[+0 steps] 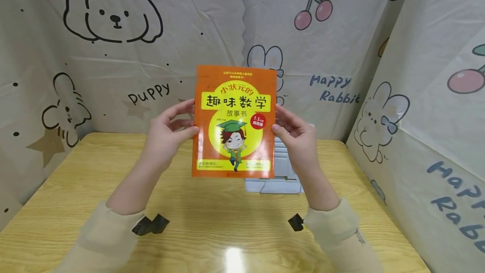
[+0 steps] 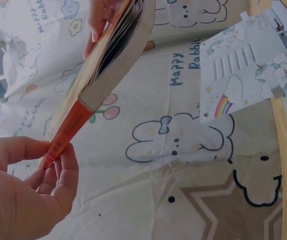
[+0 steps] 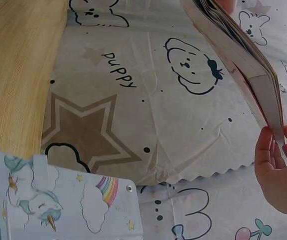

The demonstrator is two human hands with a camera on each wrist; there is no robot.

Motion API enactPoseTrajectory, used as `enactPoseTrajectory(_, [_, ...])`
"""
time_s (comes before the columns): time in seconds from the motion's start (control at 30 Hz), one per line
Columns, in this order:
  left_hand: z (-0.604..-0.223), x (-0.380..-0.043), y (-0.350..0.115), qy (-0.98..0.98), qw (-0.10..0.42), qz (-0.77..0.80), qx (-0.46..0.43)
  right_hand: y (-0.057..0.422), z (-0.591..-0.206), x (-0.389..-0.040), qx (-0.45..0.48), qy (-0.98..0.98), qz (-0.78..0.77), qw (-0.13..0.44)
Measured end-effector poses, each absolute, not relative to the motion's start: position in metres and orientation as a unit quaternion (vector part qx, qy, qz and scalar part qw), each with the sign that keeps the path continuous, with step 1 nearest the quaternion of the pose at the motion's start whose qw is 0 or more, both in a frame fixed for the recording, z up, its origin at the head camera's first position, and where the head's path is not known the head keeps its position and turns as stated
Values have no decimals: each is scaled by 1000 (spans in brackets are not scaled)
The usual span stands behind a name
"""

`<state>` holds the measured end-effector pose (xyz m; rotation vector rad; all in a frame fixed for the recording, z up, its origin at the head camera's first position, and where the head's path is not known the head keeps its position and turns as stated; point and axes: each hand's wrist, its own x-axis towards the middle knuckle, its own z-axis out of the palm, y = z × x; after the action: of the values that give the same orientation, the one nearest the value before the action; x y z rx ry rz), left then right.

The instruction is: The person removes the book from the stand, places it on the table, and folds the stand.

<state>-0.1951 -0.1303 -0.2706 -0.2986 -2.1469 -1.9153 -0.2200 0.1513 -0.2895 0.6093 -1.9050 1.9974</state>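
An orange paperback book [image 1: 235,121] with a yellow title band and a cartoon child in a green cap is held upright above the table, its front cover toward the head camera. My left hand [image 1: 166,132] pinches its spine edge, thumb on the cover and fingers behind; the left wrist view shows the orange spine [image 2: 66,132] between thumb and fingers. On the opposite side, my right hand [image 1: 299,136] pinches the page edge [image 3: 268,95] the same way. Behind the book stands a pale blue book stand [image 1: 282,186] with unicorn and rainbow prints, partly hidden by the book and right hand.
The wooden table [image 1: 182,214] spreads beneath both arms. Pale cloth [image 1: 212,16] printed with puppies, rabbits and cherries hangs behind the table and along its sides. Black pieces [image 1: 151,224] show beside the sleeve cuffs.
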Motion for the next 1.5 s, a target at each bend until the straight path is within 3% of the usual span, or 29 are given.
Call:
enactPoseTrajectory(0.53, [-282, -180, -170, -727, 106, -666, -126, 125, -315, -217, 232, -663, 706, 89])
enactPoseTrajectory(1.5, [-330, -181, -217, -767, 28, -637, -72, 84, -354, -220, 191, -599, 775, -59])
